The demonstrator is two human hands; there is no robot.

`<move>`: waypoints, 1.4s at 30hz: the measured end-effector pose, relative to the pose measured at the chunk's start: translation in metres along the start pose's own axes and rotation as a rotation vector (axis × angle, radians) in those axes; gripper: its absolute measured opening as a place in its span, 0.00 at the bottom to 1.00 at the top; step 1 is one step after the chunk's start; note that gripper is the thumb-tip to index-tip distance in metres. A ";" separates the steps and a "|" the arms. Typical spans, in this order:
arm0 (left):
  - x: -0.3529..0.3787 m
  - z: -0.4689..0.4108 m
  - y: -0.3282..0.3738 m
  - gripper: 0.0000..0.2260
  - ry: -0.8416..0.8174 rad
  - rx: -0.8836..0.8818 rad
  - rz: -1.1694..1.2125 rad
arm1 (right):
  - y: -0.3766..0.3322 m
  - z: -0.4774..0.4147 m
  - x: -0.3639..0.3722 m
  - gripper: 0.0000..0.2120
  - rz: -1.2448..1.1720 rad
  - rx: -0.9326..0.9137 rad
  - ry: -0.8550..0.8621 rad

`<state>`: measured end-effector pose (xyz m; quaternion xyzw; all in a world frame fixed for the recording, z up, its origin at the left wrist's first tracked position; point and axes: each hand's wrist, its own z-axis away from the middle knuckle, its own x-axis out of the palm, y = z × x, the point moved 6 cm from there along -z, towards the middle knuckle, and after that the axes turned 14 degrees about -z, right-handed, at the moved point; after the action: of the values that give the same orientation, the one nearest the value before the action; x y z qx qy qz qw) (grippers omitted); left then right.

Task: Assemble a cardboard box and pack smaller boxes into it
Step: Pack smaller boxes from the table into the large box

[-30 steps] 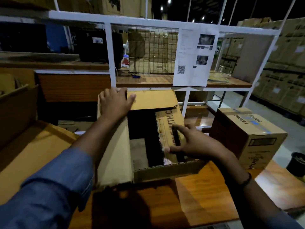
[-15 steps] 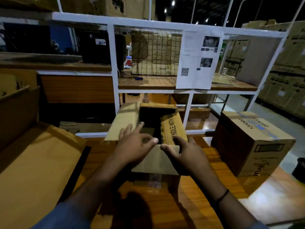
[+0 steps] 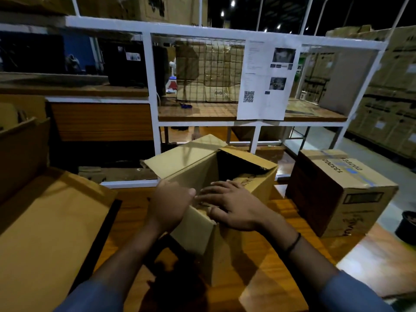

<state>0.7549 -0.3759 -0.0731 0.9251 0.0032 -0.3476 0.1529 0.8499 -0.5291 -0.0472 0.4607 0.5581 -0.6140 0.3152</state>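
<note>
My left hand point(image 3: 171, 206) gripping near flap point(image 3: 198, 226) of cardboard box point(image 3: 191, 163), frame center; right hand point(image 3: 234, 209) flat, fingers straight, pressing same flap. Taped box point(image 3: 351, 194) sits right.

Open cardboard box point(image 3: 189, 164) sits corner-on on the wooden bench point(image 3: 371, 255), far flaps raised, interior dark. Left hand point(image 3: 171, 206) grips the box's near-left wall, fingers point(image 3: 166, 188) curled over the edge; right hand point(image 3: 236, 207) lies flat, fingers spread, on the near flap folded inward. Taped carton point(image 3: 351, 199) stands right of the box, flat cardboard point(image 3: 45, 233) lies left of it, and a white rack point(image 3: 153, 109) with a printed sheet point(image 3: 265, 86) stands behind it.
</note>
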 end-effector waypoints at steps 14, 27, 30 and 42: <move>-0.018 -0.016 -0.055 0.31 -0.059 -0.159 0.386 | -0.078 0.008 -0.035 0.22 0.211 -0.329 0.614; -0.021 -0.030 -0.062 0.30 -0.335 -0.203 0.496 | -0.013 0.045 0.004 0.28 0.051 0.231 0.014; -0.026 -0.029 -0.052 0.33 -0.460 -0.209 0.394 | -0.014 0.041 0.010 0.29 0.207 0.100 0.228; -0.028 0.014 0.038 0.37 -0.416 0.078 -0.463 | -0.013 0.022 0.011 0.39 0.130 0.304 0.182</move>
<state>0.7286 -0.4130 -0.0548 0.8139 0.1692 -0.5549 0.0314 0.8293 -0.5472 -0.0529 0.5919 0.4541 -0.6253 0.2291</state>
